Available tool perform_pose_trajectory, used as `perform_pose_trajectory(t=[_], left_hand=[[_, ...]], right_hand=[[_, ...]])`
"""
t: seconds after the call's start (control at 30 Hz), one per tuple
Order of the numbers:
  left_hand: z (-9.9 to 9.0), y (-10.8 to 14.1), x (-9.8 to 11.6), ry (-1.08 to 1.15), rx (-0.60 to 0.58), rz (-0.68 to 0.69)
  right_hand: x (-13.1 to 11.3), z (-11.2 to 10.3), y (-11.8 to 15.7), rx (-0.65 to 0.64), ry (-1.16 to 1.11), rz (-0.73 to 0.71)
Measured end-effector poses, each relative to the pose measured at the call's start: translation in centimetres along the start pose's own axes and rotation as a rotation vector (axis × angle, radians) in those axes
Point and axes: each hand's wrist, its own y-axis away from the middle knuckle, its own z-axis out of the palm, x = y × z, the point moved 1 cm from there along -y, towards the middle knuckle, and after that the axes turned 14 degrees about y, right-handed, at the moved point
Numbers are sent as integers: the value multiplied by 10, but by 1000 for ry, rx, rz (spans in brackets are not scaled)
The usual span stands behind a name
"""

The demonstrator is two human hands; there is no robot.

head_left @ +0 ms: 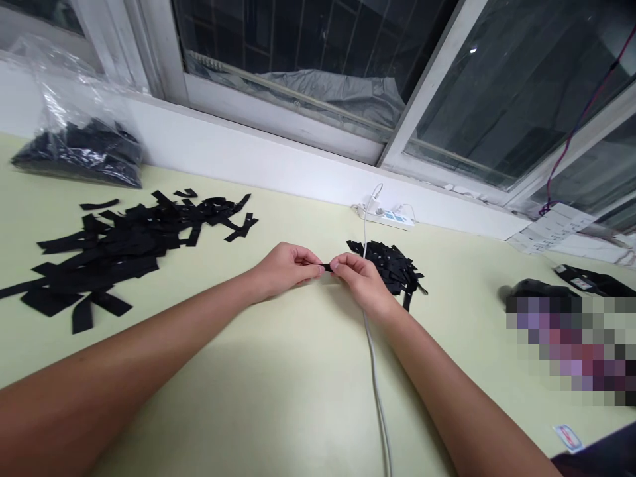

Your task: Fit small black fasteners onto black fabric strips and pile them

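Between my two hands a small black strip (326, 267) is stretched, pinched at either end. My left hand (291, 270) grips its left end with thumb and forefinger. The right end is pinched by my right hand (362, 281). Most of the strip is hidden by my fingers. To the left lies a loose, spread-out pile of black strips (129, 242). Just behind and right of my right hand sits a smaller heap of black strips (395, 265). A white cable (375, 371) runs along the table and passes by my right hand.
A clear plastic bag (79, 132) of black pieces stands at the back left of the pale table (223, 397). A white power strip (390, 216) lies by the wall. At right are dark items (544, 291), a blurred-out patch, and a small label (568, 438).
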Motion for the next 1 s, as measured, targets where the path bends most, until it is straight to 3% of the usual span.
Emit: perform_pose_trajectory(t=[0.3,0.73,1.0], left_hand=[[3,3,4,25,-9,-21],[3,2,6,-34,-34,-13],[1,0,3,-172,-4,65]], right_hand=[[4,-1,-1,-1,-35,80],[-2,0,2,-96,72,-20],[-1,2,2,-61,86,-55]])
